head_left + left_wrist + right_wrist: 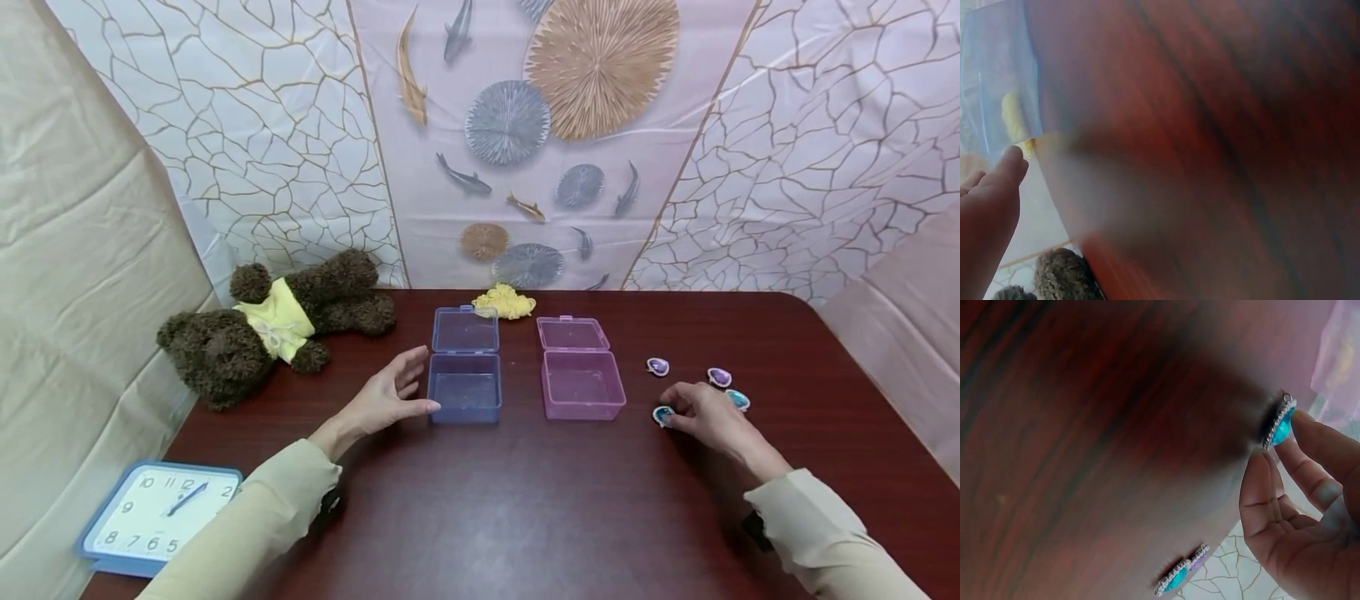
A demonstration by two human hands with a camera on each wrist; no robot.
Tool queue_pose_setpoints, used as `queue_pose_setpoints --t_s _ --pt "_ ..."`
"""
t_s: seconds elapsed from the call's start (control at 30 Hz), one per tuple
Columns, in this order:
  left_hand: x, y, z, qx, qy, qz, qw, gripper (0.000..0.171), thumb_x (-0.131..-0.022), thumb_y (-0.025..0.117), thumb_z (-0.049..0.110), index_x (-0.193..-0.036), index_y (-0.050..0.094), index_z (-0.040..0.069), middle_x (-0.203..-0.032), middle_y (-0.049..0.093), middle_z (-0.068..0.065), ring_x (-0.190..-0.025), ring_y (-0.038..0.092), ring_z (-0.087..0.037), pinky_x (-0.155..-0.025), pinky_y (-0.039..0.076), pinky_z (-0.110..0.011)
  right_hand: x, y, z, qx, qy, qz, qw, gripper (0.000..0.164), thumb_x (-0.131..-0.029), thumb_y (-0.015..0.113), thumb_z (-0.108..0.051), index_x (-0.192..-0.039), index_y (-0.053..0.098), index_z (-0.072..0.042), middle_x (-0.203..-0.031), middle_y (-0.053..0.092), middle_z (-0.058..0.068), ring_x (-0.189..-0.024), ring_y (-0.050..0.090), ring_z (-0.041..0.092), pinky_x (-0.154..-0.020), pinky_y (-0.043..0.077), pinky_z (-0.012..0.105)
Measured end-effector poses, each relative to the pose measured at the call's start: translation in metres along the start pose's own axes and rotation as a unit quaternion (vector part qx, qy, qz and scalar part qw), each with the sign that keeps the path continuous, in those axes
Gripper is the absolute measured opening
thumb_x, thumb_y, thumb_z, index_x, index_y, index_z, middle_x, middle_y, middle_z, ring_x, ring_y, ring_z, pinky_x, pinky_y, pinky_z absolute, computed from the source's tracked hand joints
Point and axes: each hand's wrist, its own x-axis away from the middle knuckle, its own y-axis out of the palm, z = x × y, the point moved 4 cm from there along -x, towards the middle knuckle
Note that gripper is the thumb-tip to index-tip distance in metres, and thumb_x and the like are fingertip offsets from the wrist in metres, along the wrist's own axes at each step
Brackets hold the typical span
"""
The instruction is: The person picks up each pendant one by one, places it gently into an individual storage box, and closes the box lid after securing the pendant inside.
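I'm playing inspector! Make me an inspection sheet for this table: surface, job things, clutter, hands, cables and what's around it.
Surface: shiny dark reddish-brown table.
Job's things: blue box and pink box, lids open; two purple gems and a loose teal gem lie on the right; a held teal gem.
Clutter: teddy bear lying down, clock, yellow yarn.
Hands: left hand at the blue box's left side; right hand pinches the held teal gem.
Cables: nothing seen.
Surroundings: patterned backdrop behind, beige cloth on the left.
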Motion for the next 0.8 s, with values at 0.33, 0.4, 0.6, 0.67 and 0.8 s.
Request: queue_pose_setpoints --t_s 0.33,0.4,0.6,0.67,0.8 --pt "-0.003 0.007 -0.002 0.012 0.001 -0.009 0.9999 0.086 -0.084 0.075 0.004 -0.153 0.023 0.001 -0.158 0.027 -0.024 -0.146 0.03 -0.039 -0.118 0.034 -0.053 0.001 0.005 -0.004 -0.001 0.019 0.009 1.0 0.022 -0.075 0.079 -0.007 -0.082 0.058 -0.006 -0.072 0.064 0.002 -0.063 0.049 0.002 -0.054 0.04 0.023" --pt "-0.003 0.007 -0.004 0.014 0.001 -0.01 0.9998 0.086 -0.085 0.075 0.005 -0.153 0.023 0.001 -0.157 0.028 -0.024 -0.145 0.033 -0.04 -0.116 0.036 -0.053 0.003 0.005 -0.005 -0.018 0.036 0.002 0.999 0.023 -0.077 0.079 -0.007 -0.084 0.057 -0.005 -0.072 0.064 0.002 -0.06 0.049 0.002 -0.053 0.04 0.022" --pt "-0.003 0.008 -0.004 0.03 -0.001 -0.009 0.9995 0.085 -0.084 0.074 0.002 -0.153 0.023 0.003 -0.157 0.029 -0.024 -0.143 0.035 -0.04 -0.114 0.039 -0.052 0.006 0.006 -0.003 -0.168 0.068 -0.025 0.983 0.017 -0.086 0.068 0.002 -0.093 0.053 0.008 -0.073 0.063 0.003 -0.059 0.056 0.001 -0.053 0.055 0.021" --pt "-0.003 0.008 -0.005 0.032 -0.002 -0.009 0.9994 0.085 -0.084 0.073 0.001 -0.153 0.023 0.004 -0.157 0.028 -0.023 -0.144 0.035 -0.04 -0.114 0.039 -0.052 0.005 0.003 -0.003 -0.226 0.063 -0.017 0.972 0.017 -0.088 0.063 0.006 -0.096 0.05 0.014 -0.073 0.062 -0.002 -0.061 0.058 0.0 -0.055 0.058 0.021" --pt "-0.004 0.008 -0.006 0.031 -0.004 -0.007 0.9995 0.085 -0.085 0.073 0.001 -0.153 0.023 0.005 -0.157 0.028 -0.023 -0.144 0.035 -0.039 -0.114 0.04 -0.051 -0.003 -0.01 -0.015 -0.316 0.058 0.011 0.947 0.013 -0.092 0.06 0.005 -0.097 0.05 0.012 -0.072 0.062 -0.013 -0.064 0.062 -0.001 -0.06 0.061 0.022"
